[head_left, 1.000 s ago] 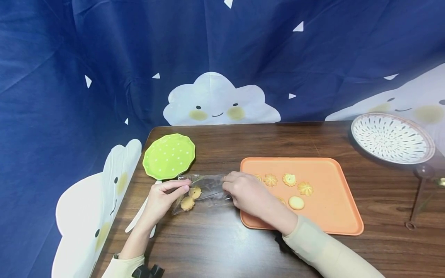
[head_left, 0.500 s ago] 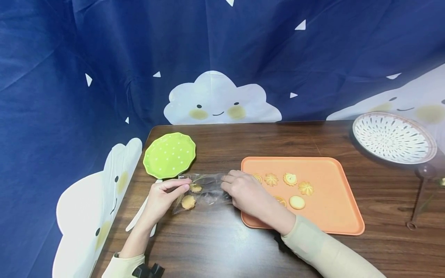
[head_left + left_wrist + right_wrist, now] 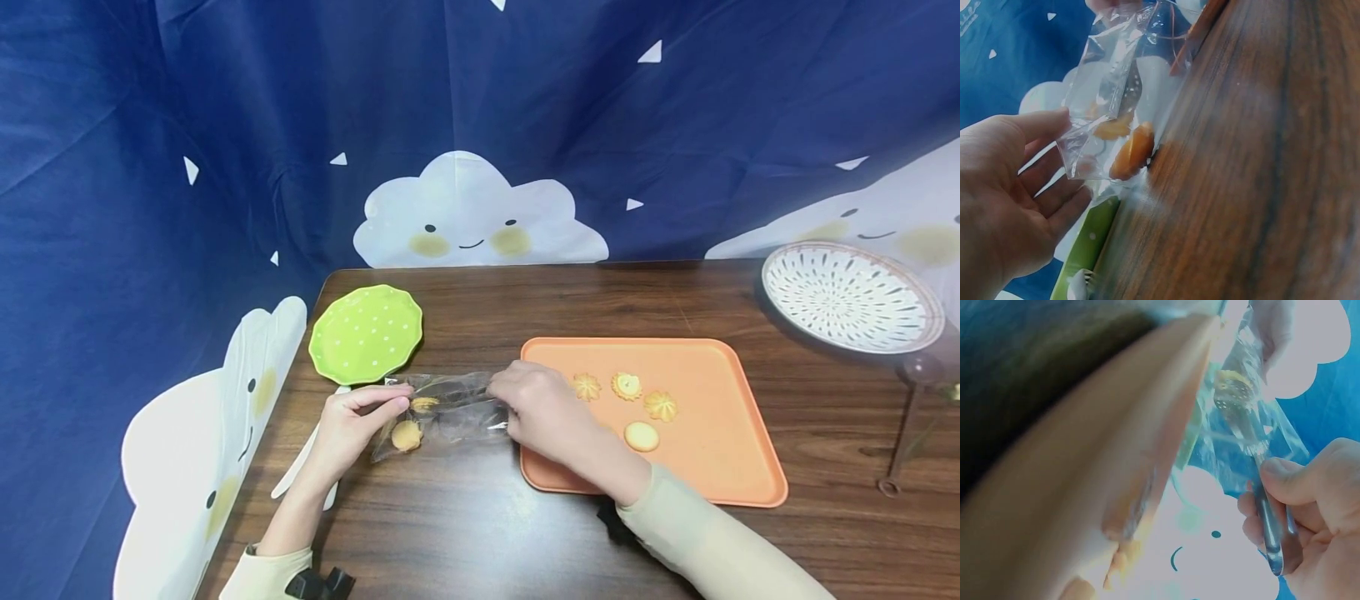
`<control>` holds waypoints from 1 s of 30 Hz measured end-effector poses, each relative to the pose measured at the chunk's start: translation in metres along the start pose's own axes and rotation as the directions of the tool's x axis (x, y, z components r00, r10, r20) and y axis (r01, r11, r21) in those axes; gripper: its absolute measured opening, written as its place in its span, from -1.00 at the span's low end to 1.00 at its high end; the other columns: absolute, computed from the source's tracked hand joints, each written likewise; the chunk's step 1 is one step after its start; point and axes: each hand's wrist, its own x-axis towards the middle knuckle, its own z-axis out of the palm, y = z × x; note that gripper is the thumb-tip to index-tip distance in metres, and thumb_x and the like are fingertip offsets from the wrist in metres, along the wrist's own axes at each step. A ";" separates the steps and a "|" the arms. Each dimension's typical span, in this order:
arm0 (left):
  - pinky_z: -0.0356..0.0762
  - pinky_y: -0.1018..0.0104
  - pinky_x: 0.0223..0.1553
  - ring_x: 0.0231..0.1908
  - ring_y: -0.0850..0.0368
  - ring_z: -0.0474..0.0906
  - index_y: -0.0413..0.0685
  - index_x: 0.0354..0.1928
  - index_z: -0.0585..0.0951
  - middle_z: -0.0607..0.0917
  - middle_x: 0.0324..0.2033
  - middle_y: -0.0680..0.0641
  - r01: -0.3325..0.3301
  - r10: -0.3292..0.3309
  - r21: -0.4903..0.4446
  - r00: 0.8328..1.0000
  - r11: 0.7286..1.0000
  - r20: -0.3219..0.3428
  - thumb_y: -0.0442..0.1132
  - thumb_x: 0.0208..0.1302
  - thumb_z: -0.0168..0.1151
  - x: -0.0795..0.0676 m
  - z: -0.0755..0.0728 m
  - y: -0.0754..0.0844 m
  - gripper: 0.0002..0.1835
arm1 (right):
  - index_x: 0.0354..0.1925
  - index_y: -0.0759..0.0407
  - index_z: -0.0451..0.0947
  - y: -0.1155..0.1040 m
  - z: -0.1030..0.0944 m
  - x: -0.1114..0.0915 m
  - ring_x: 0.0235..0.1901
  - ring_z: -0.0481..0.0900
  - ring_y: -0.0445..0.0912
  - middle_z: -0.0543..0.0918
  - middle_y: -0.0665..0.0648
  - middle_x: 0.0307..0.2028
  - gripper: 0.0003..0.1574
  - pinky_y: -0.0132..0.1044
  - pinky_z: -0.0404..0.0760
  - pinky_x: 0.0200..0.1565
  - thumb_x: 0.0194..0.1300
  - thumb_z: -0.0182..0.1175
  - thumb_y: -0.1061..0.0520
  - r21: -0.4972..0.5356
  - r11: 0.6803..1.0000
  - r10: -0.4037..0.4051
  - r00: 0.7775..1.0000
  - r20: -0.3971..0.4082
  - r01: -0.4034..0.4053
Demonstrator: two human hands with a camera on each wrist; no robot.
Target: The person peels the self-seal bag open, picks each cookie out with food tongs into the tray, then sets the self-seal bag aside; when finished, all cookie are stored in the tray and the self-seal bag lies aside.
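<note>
A clear plastic bag (image 3: 465, 421) lies stretched between both hands over the table's left half. My left hand (image 3: 348, 429) pinches its closed left end between thumb and fingers. Inside are a round cookie (image 3: 407, 436) and a second cookie (image 3: 425, 404), partly hidden by the fingertips. My right hand (image 3: 543, 412) grips metal tongs (image 3: 1261, 494), thumb on one side and fingers curled on the other. Their perforated end reaches into the bag, overlapping a yellow cookie (image 3: 1233, 378) in the right wrist view. In the head view the right hand hides most of the tongs.
An orange tray (image 3: 720, 400) with several cookies sits under my right forearm. A green dotted plate (image 3: 365, 333) stands behind the left hand, with white cutlery (image 3: 303, 458) beside that arm. At the right are a patterned plate (image 3: 847, 300) and a brown long-handled spoon (image 3: 903, 433).
The upper cookie in the bag has tilted and now shows edge-on. My right hand shifts slightly left, then back to the right; the left hand keeps its place.
</note>
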 end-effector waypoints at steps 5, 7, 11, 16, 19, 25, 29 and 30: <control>0.63 0.56 0.14 0.05 0.38 0.72 0.09 -0.11 0.81 0.84 -0.05 0.04 -0.011 0.011 -0.002 1.000 1.000 -0.005 -0.03 0.19 0.48 0.000 0.000 -0.002 -0.75 | -0.41 0.04 0.69 0.011 -0.014 -0.008 -0.39 0.65 -0.15 0.73 -0.08 -0.48 -0.66 -0.25 0.68 -0.35 -0.07 0.23 0.44 0.028 0.994 0.104 0.995 0.006 -0.104; 0.64 0.56 0.13 0.05 0.38 0.72 0.10 -0.11 0.81 0.84 -0.05 0.03 -0.013 0.013 -0.006 1.000 1.000 -0.007 -0.04 0.19 0.49 0.000 -0.001 -0.002 -0.76 | -0.42 0.03 0.70 0.018 -0.022 -0.014 -0.39 0.67 -0.17 0.75 -0.08 -0.48 -0.68 -0.25 0.70 -0.33 -0.04 0.26 0.43 0.034 0.988 0.151 0.988 0.017 -0.152; 0.64 0.56 0.13 0.05 0.36 0.72 0.12 -0.12 0.81 0.84 -0.06 0.05 -0.013 0.013 -0.007 1.000 1.000 -0.008 -0.04 0.18 0.50 -0.001 -0.001 0.000 -0.76 | -0.45 -0.02 0.69 0.032 -0.043 -0.028 -0.40 0.67 -0.20 0.75 -0.10 -0.49 -0.70 -0.24 0.71 -0.32 -0.01 0.29 0.39 0.024 0.968 0.247 0.968 0.041 -0.248; 0.64 0.55 0.14 0.06 0.34 0.73 0.08 -0.11 0.81 0.84 -0.05 0.04 -0.018 0.018 -0.003 1.000 1.000 0.001 -0.04 0.19 0.49 0.000 0.000 0.001 -0.74 | -0.43 -0.02 0.72 0.052 -0.070 -0.058 -0.41 0.70 -0.16 0.77 -0.07 -0.47 -0.69 -0.16 0.71 -0.34 -0.02 0.27 0.39 -0.023 0.945 0.326 0.945 -0.014 -0.326; 0.65 0.54 0.14 0.06 0.34 0.73 0.05 -0.11 0.81 0.84 -0.04 0.02 -0.021 0.021 -0.006 1.000 1.000 0.000 -0.05 0.19 0.49 0.000 0.000 0.001 -0.74 | -0.42 0.00 0.74 0.065 -0.088 -0.077 -0.40 0.75 -0.11 0.79 -0.05 -0.45 -0.68 -0.13 0.71 -0.33 -0.05 0.28 0.40 -0.062 0.932 0.352 0.934 -0.066 -0.356; 0.65 0.54 0.13 0.06 0.34 0.73 0.07 -0.11 0.81 0.84 -0.05 0.03 -0.018 0.018 -0.008 1.000 1.000 -0.003 -0.05 0.18 0.50 0.000 0.000 0.001 -0.74 | -0.44 -0.10 0.76 0.085 -0.120 -0.109 -0.55 0.55 -0.33 0.79 -0.09 -0.48 -0.68 -0.49 0.45 -0.48 -0.11 0.40 0.34 -0.119 0.887 0.431 0.892 -0.138 -0.447; 0.64 0.56 0.13 0.05 0.35 0.73 0.07 -0.11 0.81 0.84 -0.05 0.03 -0.016 0.016 -0.002 1.000 1.000 -0.003 -0.04 0.18 0.50 -0.001 0.000 0.000 -0.74 | -0.44 -0.08 0.75 0.097 -0.134 -0.128 -0.61 0.31 -0.46 0.76 -0.02 -0.49 -0.75 -0.53 0.26 -0.56 -0.07 0.42 0.29 -0.122 0.840 0.515 0.848 -0.128 -0.529; 0.63 0.56 0.13 0.05 0.35 0.73 0.07 -0.11 0.81 0.84 -0.05 0.03 -0.015 0.015 0.000 1.000 1.000 -0.003 -0.04 0.18 0.50 0.000 0.000 0.000 -0.74 | -0.43 -0.07 0.75 0.100 -0.137 -0.132 -0.63 0.27 -0.47 0.75 -0.01 -0.50 -0.78 -0.53 0.22 -0.58 -0.05 0.42 0.27 -0.125 0.824 0.541 0.833 -0.120 -0.553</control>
